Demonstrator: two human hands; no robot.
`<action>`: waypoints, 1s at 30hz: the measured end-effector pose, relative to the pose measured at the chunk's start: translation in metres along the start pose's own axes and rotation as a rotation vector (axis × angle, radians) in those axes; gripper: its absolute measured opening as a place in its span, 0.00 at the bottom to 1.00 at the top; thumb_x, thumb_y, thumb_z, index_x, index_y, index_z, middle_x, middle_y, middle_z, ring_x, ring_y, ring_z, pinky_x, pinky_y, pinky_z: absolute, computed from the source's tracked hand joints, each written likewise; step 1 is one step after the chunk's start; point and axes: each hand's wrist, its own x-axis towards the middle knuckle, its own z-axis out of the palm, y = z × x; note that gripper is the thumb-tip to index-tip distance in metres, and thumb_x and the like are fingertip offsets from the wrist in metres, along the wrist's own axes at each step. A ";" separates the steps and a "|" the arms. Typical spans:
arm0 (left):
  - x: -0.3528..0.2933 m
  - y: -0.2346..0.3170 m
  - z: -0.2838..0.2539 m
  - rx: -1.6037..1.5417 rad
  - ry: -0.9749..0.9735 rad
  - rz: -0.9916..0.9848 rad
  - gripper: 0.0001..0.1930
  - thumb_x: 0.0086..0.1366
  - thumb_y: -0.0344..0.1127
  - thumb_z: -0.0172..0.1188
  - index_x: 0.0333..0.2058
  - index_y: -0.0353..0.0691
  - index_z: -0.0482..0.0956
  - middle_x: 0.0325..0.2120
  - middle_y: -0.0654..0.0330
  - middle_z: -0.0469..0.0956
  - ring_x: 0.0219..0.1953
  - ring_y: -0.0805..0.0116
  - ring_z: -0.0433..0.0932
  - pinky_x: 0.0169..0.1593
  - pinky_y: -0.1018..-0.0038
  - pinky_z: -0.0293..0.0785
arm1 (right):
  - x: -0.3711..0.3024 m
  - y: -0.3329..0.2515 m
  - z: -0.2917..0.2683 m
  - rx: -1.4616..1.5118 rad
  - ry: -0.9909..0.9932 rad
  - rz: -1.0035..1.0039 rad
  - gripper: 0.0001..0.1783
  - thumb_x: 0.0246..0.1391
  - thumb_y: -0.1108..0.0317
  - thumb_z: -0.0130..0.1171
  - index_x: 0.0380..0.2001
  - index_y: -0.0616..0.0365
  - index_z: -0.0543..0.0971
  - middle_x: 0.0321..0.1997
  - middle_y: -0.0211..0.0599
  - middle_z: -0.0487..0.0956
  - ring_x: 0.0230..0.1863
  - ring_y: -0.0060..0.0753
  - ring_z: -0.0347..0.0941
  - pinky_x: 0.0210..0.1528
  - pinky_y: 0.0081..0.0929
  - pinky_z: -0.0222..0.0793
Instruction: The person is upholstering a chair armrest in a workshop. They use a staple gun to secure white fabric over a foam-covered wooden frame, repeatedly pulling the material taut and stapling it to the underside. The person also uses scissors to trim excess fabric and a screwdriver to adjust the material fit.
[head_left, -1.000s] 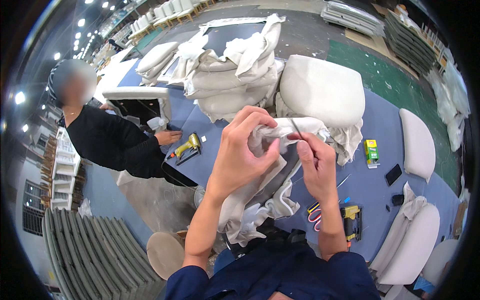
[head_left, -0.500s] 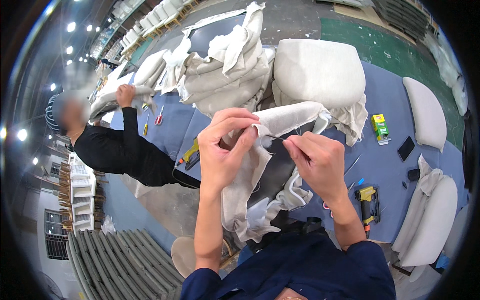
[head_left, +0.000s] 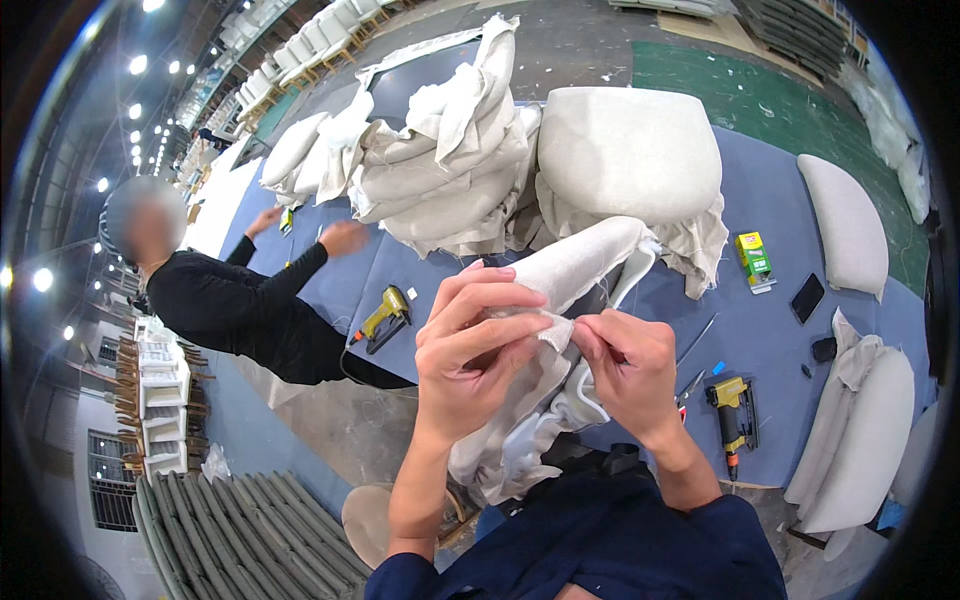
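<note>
In the head view, the left grip (head_left: 475, 352) and right grip (head_left: 636, 368) pinch the cloth (head_left: 556, 334) of a cream cushion (head_left: 588, 264). The cushion is positioned over the near edge of the tabletop (head_left: 775, 385). A staple gun (head_left: 734, 412) lies near that edge, right of the right grip.

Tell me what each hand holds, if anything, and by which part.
The left hand pinches the beige cloth by its loose edge; the right hand appears to pinch the same edge just beside it. Whether that hand grips anything else is hidden.
</note>
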 end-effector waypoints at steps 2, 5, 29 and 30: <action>-0.003 0.001 0.001 -0.041 0.011 -0.020 0.15 0.46 0.24 0.73 0.35 0.45 0.90 0.42 0.61 0.84 0.50 0.55 0.78 0.59 0.57 0.72 | -0.004 -0.001 -0.009 -0.030 -0.042 0.001 0.03 0.55 0.74 0.66 0.32 0.62 0.82 0.21 0.39 0.76 0.17 0.38 0.70 0.20 0.28 0.61; -0.004 0.008 0.005 -0.074 0.020 -0.032 0.16 0.44 0.25 0.74 0.35 0.46 0.90 0.44 0.60 0.83 0.50 0.54 0.78 0.59 0.55 0.72 | -0.011 -0.005 -0.010 0.061 0.009 0.061 0.02 0.55 0.77 0.65 0.31 0.63 0.82 0.21 0.40 0.75 0.17 0.36 0.70 0.21 0.27 0.61; -0.007 0.045 0.034 -0.576 -0.162 -0.209 0.18 0.45 0.23 0.73 0.37 0.35 0.82 0.36 0.55 0.87 0.49 0.58 0.84 0.63 0.56 0.70 | -0.006 -0.027 -0.097 -0.200 -0.451 -0.075 0.07 0.47 0.70 0.69 0.24 0.61 0.81 0.16 0.34 0.71 0.14 0.36 0.67 0.18 0.31 0.57; -0.006 0.046 0.035 -0.579 -0.167 -0.206 0.18 0.44 0.22 0.73 0.38 0.35 0.82 0.36 0.55 0.87 0.49 0.58 0.84 0.63 0.56 0.71 | -0.005 -0.028 -0.099 -0.199 -0.456 -0.068 0.06 0.44 0.71 0.70 0.24 0.60 0.81 0.16 0.34 0.70 0.15 0.37 0.67 0.18 0.31 0.57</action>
